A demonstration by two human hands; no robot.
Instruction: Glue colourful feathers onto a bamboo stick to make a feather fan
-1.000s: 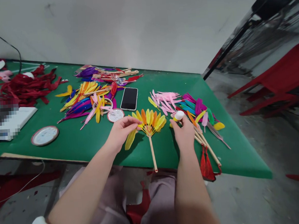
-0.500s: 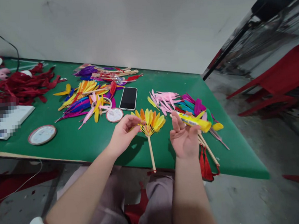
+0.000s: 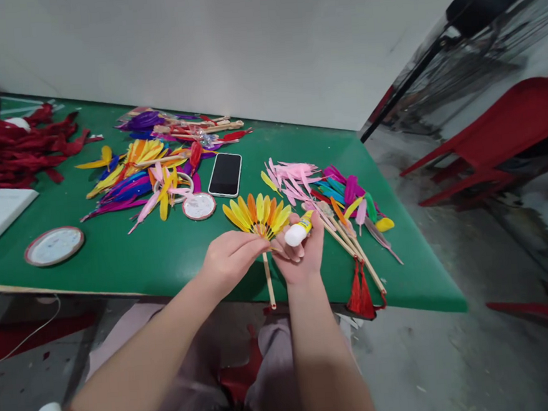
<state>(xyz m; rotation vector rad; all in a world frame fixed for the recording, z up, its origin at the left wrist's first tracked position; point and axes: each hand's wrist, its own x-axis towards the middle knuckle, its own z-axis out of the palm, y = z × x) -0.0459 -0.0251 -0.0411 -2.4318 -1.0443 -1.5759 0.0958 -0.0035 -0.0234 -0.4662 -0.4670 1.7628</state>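
Observation:
A small feather fan (image 3: pixel 264 213) with yellow and orange feathers lies on the green table, its wooden handle pointing at me and reaching the front edge. My left hand (image 3: pixel 231 258) is closed in a pinch at the base of the feathers, covering the top of the handle. In my right hand (image 3: pixel 301 260) is a yellow glue tube (image 3: pixel 300 229), its white end turned toward me. The fingertips of that hand touch or nearly touch the fan's right side. Whether a tiny piece lies between the fingertips of both hands cannot be made out.
Pink feathers (image 3: pixel 295 176) and finished-looking fans with red tassels (image 3: pixel 361 294) lie at the right. Mixed feathers (image 3: pixel 136 184), a phone (image 3: pixel 225 175), round lids (image 3: pixel 54 246) and dark red cloth strips (image 3: pixel 11 149) spread leftward. A wall stands behind.
My right hand has moved left to the fan with the glue tube, whose white end now faces me. My left hand has shifted onto the base of the feathers. The view has moved slightly.

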